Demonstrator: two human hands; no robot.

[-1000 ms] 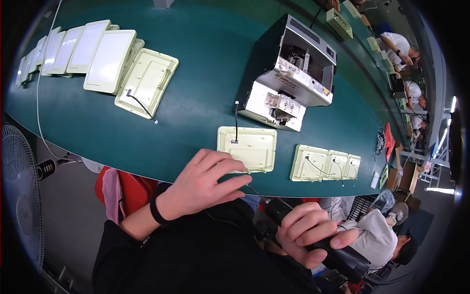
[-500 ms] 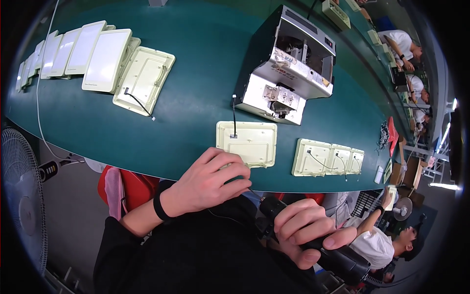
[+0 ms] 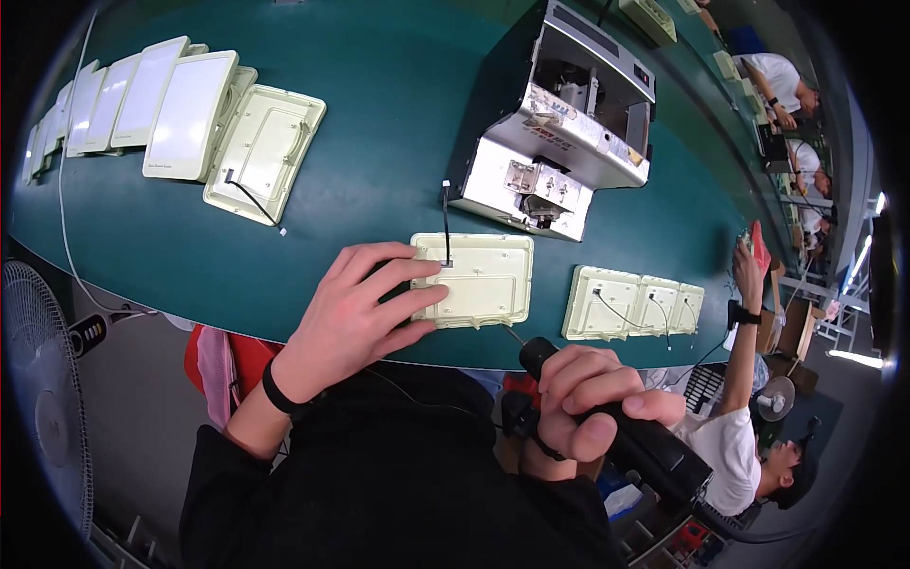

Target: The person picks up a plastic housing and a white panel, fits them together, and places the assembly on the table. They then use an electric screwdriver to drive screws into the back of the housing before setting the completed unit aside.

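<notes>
A pale cream plastic housing (image 3: 493, 256) lies on the green table in front of me, its ribbed inside facing up. A short black cable (image 3: 446, 213) with a white plug runs from it toward the far side. My left hand (image 3: 355, 313) rests with spread fingers on the housing's left part. In my right hand (image 3: 597, 394) is a black electric screwdriver (image 3: 664, 465), fingers wrapped round its body. The thin bit points up and left, its tip close to the housing's near edge; contact cannot be made out.
Behind the housing stands a metal machine (image 3: 559, 133) with an open front. Right of it lie several cabled housings (image 3: 607, 299). At left are another housing (image 3: 265, 152) and a row of white-faced panels (image 3: 194, 114). A co-worker's arm (image 3: 744, 351) reaches over the table's right end.
My left hand has moved from the near edge onto the housing, and its fingers have spread. The screwdriver's bit has come up to the near edge. The co-worker's arm now reaches onto the table.
</notes>
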